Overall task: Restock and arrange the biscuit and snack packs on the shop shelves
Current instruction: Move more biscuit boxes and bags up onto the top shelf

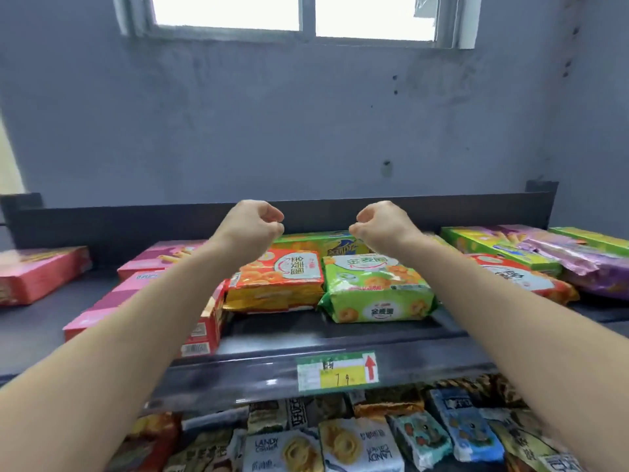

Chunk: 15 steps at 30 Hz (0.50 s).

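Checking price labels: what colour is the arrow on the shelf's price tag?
Red arrow on the price tag, clearest in the head view.

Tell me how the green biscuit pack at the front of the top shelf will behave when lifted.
The green biscuit pack is glossy film, so probably somewhat slippery. Its blocky, filled shape suggests it will stay fairly stiff. Lying flat, it is unlikely to roll.

We see glossy plastic film on the orange biscuit pack (275, 281) and green biscuit pack (374, 291), card on the pink box (131, 286), a dark smooth metal shelf (272, 335), a paper price label (337, 371)
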Each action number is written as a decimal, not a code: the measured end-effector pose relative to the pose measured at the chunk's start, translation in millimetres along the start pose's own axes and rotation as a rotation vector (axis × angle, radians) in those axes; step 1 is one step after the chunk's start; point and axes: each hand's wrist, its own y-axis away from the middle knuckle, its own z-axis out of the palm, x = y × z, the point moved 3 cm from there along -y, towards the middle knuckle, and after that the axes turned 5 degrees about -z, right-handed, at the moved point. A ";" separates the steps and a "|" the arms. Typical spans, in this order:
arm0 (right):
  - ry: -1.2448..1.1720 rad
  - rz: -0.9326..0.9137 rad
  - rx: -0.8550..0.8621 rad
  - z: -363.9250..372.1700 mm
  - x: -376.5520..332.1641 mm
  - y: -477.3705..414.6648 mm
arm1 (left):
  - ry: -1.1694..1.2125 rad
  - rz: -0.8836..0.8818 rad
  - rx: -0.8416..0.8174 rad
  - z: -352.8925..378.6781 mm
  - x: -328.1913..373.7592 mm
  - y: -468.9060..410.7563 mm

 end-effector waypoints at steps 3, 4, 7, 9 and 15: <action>-0.001 0.029 -0.057 7.4 2.2 -24.6 | -0.036 -0.108 0.001 -3.7 -6.6 -18.2; 0.003 0.040 -0.075 10.5 4.1 -33.1 | -0.055 -0.136 0.003 -4.2 -8.5 -25.4; 0.022 0.089 -0.112 19.6 11.6 -57.7 | -0.098 -0.221 -0.007 -3.7 -15.3 -50.5; 0.039 0.128 -0.137 24.5 17.0 -72.6 | -0.143 -0.280 -0.041 -0.8 -22.0 -68.1; 0.129 0.212 -0.217 36.9 27.1 -104.7 | -0.284 -0.353 -0.151 15.7 -36.0 -113.4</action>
